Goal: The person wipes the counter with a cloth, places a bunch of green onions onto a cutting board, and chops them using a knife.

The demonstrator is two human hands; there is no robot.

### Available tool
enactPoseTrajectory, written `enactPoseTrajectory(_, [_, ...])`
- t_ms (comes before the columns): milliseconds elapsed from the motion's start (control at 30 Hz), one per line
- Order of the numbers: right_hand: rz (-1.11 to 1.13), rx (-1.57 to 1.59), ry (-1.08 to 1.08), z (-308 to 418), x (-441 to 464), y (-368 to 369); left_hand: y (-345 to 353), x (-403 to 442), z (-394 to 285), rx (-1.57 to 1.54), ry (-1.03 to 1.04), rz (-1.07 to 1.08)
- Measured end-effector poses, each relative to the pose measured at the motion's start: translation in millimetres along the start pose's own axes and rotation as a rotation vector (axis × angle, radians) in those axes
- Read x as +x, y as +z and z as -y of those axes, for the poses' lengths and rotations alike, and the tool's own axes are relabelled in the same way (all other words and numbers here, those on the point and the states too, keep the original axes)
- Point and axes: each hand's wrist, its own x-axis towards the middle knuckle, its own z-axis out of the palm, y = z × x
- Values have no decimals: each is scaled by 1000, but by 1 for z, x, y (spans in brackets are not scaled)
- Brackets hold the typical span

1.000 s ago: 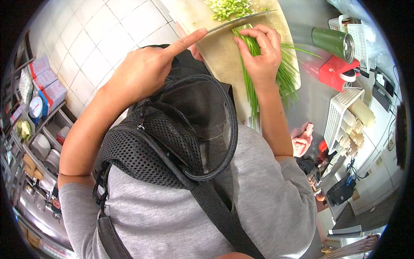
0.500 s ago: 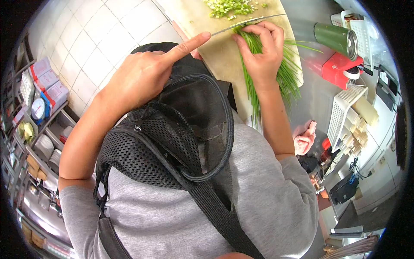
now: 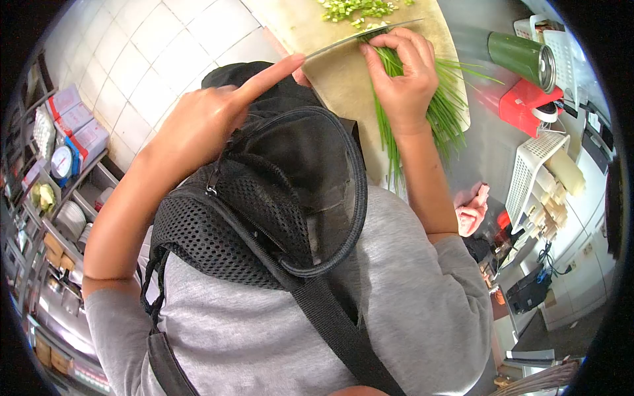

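My left hand [image 3: 205, 122] is closed on a knife [image 3: 337, 45], its index finger stretched along the near end; the handle is hidden under the hand. Seen nearly edge-on, the thin blade crosses the cutting board [image 3: 343, 92]. My right hand [image 3: 408, 82] pinches a bunch of scallions [image 3: 446, 119] close beside the blade, thumb and fingers around the cut ends. Their long green leaves trail toward me and to the right, some past the board's edge. Chopped scallions [image 3: 356, 8] lie in a loose pile on the far side of the blade.
Right of the board stand a green canister [image 3: 522, 61], a red container [image 3: 525, 109] and a white basket [image 3: 528, 171]. A pink cloth-like item [image 3: 471, 211] lies nearer me. Shelves with boxes, a round scale [image 3: 61, 162] and dishes are at left, beyond the tiled floor [image 3: 178, 56].
My left hand and the knife have shifted slightly left and toward me, with the blade still by the scallions' cut ends. My right hand keeps its pinch. The whole view has moved slightly.
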Motion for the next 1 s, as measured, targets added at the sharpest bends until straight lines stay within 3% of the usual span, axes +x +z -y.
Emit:
enactPoseTrajectory(200, [0, 1, -16, 0, 0, -1, 17, 28, -6, 61, 176, -273])
enactPoseTrajectory(400, [-20, 35, -10, -1, -1, 2, 5, 3, 7, 56, 87, -168])
enactPoseTrajectory(600, [-25, 46, -15, 0, 0, 1, 4, -2, 7, -12, 122, -254])
enactPoseTrajectory(1000, [-35, 34, 24, 2, 0, 0, 4, -2, -3, 9, 123, -185])
